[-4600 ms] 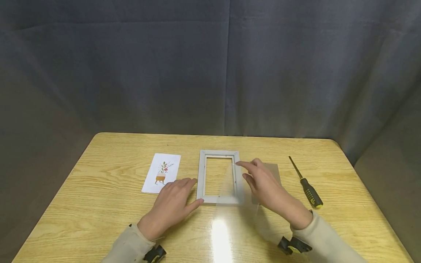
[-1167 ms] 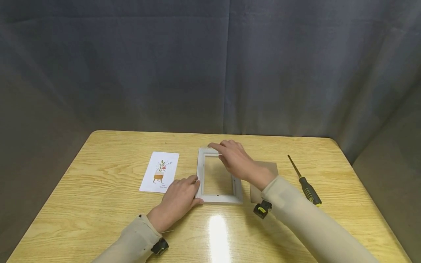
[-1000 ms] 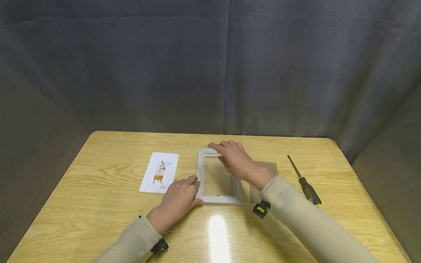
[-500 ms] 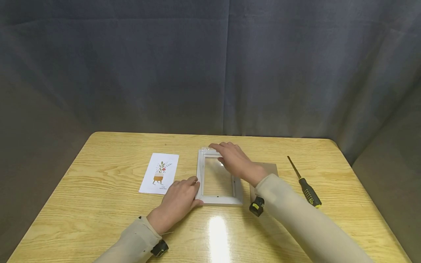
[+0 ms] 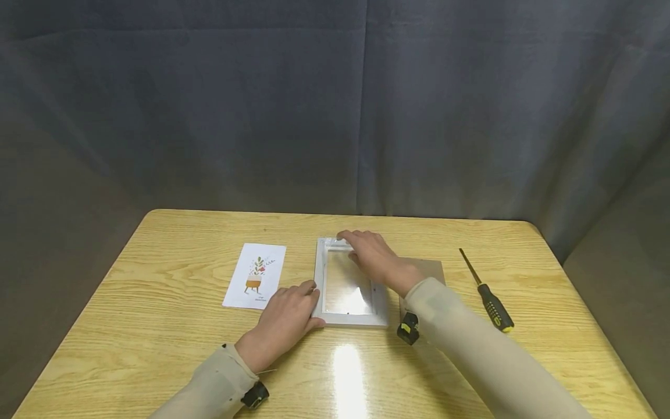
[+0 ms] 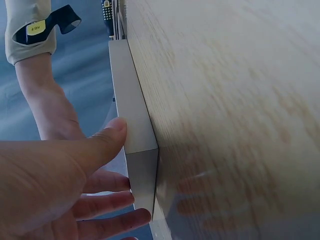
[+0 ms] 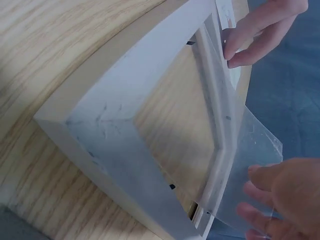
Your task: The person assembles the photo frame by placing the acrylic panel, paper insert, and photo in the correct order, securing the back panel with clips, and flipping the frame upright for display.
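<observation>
A white picture frame [image 5: 318, 285] lies on the table, its inner ledge and small black tabs facing up. My left hand [image 5: 285, 319] grips the frame's near left corner. In the left wrist view, the thumb of my left hand [image 6: 55, 185] touches the near side while its fingers lie along the left side. My right hand [image 5: 374, 256], over the far right part, pinches a clear sheet [image 7: 255, 155] by its far end. That sheet slants over the opening, its far end raised above the frame. Its near end lies within the frame's inner edge.
Left of the frame is a white card [image 5: 253, 276] printed with a potted plant. A brown backing board [image 5: 426, 269] lies to the right, partly under my right sleeve. Further right is a black and yellow screwdriver [image 5: 494, 305]. Dark curtains [image 5: 262, 116] surround the wooden table [image 5: 131, 326].
Earlier, the right hand held the sheet over the frame's right side; it has since moved to the far end. Lately the sheet's far end has come down slightly towards the frame. The left hand stays put.
</observation>
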The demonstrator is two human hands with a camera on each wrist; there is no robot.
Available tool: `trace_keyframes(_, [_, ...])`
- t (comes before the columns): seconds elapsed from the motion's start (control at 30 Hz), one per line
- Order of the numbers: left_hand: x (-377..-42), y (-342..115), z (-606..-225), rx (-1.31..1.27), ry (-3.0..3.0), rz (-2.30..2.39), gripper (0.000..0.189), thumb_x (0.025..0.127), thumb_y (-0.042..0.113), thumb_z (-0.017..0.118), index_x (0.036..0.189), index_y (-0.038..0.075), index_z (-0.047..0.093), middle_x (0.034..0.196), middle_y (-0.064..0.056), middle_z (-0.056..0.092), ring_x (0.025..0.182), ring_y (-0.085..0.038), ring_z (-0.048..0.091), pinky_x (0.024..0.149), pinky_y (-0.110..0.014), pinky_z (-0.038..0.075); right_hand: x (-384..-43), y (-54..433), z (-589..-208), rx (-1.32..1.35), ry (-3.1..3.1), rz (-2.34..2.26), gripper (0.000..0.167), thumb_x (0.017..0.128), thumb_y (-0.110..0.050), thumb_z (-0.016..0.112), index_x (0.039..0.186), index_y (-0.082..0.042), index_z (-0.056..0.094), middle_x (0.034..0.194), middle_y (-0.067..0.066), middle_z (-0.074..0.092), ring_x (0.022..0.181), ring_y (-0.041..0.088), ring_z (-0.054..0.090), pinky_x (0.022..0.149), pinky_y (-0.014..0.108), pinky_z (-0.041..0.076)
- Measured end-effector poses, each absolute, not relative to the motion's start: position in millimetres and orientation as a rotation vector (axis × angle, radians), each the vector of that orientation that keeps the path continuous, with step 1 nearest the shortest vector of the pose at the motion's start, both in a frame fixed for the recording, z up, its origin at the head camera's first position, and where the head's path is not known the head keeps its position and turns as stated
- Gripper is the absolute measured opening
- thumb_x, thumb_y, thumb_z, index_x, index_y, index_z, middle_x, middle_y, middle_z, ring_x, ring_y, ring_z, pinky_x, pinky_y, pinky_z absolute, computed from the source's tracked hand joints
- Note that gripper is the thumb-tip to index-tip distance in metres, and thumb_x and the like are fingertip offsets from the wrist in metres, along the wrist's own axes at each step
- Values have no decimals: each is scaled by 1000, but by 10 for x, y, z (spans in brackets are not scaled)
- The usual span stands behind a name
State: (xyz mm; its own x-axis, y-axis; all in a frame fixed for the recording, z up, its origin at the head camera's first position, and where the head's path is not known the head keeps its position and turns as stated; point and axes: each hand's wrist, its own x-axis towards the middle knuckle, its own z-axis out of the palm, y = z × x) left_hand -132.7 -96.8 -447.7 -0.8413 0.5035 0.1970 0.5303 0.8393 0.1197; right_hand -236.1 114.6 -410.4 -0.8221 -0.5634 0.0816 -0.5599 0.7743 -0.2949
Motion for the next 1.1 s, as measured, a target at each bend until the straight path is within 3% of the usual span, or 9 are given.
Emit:
trace_keyframes(0.27, [-1330,-965,-4458,-806,-2876,-228,62,81,47,78,120,-1,70,125,-14,67,101,-28,71,83,-42,56,-2391,1131,-4140,-940,2935,-492,46,97,-2,64,141,-8,51,136,16,65,124,34,62,112,50,42])
trace_keyframes(0.57, [-1329,-962,-4460,-809,-2884,-242,62,81,46,78,119,-2,70,126,-15,67,103,-29,71,83,-43,56,-2403,1138,-4184,-986,2945,-507,42,96,0,63,136,-7,51,123,16,71,111,34,67,106,49,48])
trace_keyframes(0.83, [-1330,-961,-4463,-805,-2892,-229,63,82,47,77,120,-2,70,128,-15,67,106,-29,70,86,-43,56,-2416,1173,-4140,-1064,2907,-617,37,97,0,61,132,-3,50,124,19,70,112,36,66,103,48,50])
trace_keyframes(1.1, [-1329,-959,-4472,-804,-2884,-221,61,81,46,79,118,-1,71,126,-15,67,103,-29,71,85,-43,56,-2427,1172,-4171,-957,2845,-645,38,98,2,57,135,-1,47,140,20,61,134,36,56,121,66,20])
